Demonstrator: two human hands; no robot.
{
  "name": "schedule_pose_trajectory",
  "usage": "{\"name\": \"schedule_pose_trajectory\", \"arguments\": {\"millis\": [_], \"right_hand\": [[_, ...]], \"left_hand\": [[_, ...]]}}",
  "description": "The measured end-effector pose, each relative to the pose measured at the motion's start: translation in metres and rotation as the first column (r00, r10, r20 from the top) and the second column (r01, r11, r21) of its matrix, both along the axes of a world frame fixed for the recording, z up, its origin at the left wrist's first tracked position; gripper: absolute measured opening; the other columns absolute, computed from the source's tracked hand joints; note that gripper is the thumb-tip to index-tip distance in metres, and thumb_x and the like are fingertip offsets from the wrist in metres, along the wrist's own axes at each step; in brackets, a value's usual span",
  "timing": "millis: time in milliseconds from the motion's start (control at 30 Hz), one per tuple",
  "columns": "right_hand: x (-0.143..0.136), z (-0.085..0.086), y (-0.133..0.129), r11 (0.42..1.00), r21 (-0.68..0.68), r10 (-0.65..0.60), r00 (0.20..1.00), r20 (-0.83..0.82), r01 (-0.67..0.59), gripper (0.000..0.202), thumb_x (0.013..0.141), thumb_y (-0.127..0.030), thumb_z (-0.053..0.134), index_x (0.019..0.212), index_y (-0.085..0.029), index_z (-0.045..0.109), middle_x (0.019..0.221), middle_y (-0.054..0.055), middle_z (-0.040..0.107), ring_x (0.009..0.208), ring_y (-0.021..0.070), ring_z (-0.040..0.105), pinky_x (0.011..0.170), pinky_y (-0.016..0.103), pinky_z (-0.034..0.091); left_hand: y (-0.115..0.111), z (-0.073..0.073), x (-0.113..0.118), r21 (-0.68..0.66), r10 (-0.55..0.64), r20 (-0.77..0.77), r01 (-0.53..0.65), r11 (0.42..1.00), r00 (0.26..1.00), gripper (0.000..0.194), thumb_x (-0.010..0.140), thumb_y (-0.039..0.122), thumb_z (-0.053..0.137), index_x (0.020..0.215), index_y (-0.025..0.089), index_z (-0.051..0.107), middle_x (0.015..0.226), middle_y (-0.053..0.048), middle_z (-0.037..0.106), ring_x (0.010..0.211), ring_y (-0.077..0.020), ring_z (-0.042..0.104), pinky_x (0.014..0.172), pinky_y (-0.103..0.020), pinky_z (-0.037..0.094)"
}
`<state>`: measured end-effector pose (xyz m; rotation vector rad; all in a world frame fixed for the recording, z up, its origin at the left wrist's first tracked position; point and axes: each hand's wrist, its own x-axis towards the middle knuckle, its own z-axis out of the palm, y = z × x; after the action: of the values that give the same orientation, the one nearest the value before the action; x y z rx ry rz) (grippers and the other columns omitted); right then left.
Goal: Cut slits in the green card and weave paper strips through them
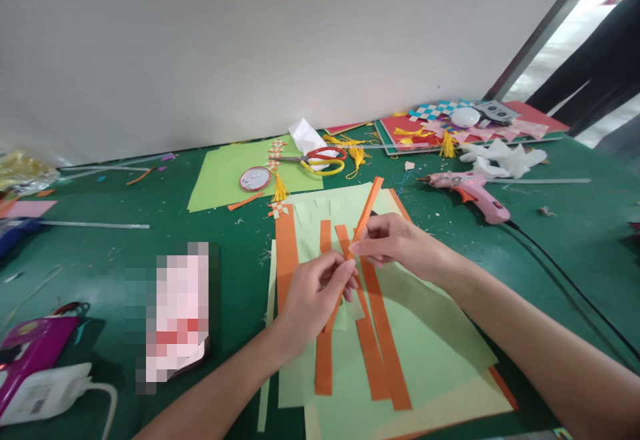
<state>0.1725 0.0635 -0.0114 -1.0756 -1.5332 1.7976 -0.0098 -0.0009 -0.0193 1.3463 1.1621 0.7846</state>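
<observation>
An orange paper strip (371, 201) slants upward between my two hands, above a stack of pale green paper. My left hand (320, 287) pinches its lower part between thumb and fingers. Just above, my right hand (387, 241) grips the same strip with thumb and forefinger. Several more orange strips lie beneath on the green sheets (430, 340), one of them a long strip (387, 333) to the right of my left hand. Short pale green strips lie among them. My fingers hide the middle of the held strip.
Scissors (320, 162) with red and yellow handles rest behind the paper, near a round tin (255, 179) and a yellow tassel (280, 189). A pink glue gun (473, 193) trails its cord at right. A blurred-out phone (180, 313) and a purple device (45, 347) lie at left.
</observation>
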Motion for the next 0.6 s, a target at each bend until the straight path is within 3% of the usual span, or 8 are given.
{"name": "schedule_pose_trajectory", "arguments": {"millis": [100, 300, 533, 600], "right_hand": [[0.0004, -0.0007, -0.0001, 1.000, 0.021, 0.007, 1.000, 0.017, -0.008, 0.029, 0.073, -0.033, 0.076, 0.061, -0.017, 0.056, 0.050, -0.005, 0.050, 0.048, 0.0077, 0.042, 0.049, 0.026, 0.028], [0.0044, 0.0052, 0.0020, 0.994, 0.039, -0.103, 0.994, 0.025, 0.102, 0.037, 0.073, -0.037, 0.077, 0.055, -0.017, 0.052, 0.048, -0.005, 0.046, 0.046, 0.0063, 0.037, 0.047, 0.026, 0.024], [-0.0006, -0.0006, -0.0028, 0.999, -0.012, 0.053, 0.998, 0.045, -0.052, 0.025, 0.074, -0.032, 0.076, 0.063, -0.016, 0.059, 0.051, -0.004, 0.051, 0.049, 0.0082, 0.044, 0.049, 0.025, 0.030], [-0.0001, -0.0004, -0.0020, 1.000, 0.007, 0.027, 0.998, 0.057, -0.027, 0.027, 0.074, -0.033, 0.076, 0.062, -0.016, 0.059, 0.051, -0.004, 0.050, 0.049, 0.0083, 0.044, 0.049, 0.026, 0.030]], "left_hand": [[-0.0002, 0.0019, -0.0003, 0.006, -0.003, -0.014, 0.003, 1.000, 1.000, 0.032, 0.096, 0.040, 0.051, 0.075, 0.017, 0.058, 0.068, 0.001, 0.060, 0.060, -0.0122, 0.058, 0.062, -0.024, 0.047], [0.0005, 0.0019, 0.0005, 0.003, -0.015, -0.024, 0.015, 1.000, 1.000, 0.032, 0.096, 0.039, 0.051, 0.074, 0.018, 0.058, 0.066, 0.001, 0.060, 0.060, -0.0119, 0.059, 0.062, -0.024, 0.047], [0.0001, 0.0002, 0.0005, 0.001, -0.009, -0.001, 0.009, 1.000, 1.000, 0.031, 0.095, 0.039, 0.051, 0.075, 0.017, 0.060, 0.068, 0.000, 0.062, 0.061, -0.0128, 0.059, 0.062, -0.025, 0.048], [-0.0006, 0.0017, 0.0003, 0.000, -0.016, -0.016, 0.016, 1.000, 1.000, 0.032, 0.096, 0.039, 0.051, 0.074, 0.017, 0.059, 0.066, 0.000, 0.060, 0.061, -0.0128, 0.059, 0.062, -0.024, 0.047]]}}
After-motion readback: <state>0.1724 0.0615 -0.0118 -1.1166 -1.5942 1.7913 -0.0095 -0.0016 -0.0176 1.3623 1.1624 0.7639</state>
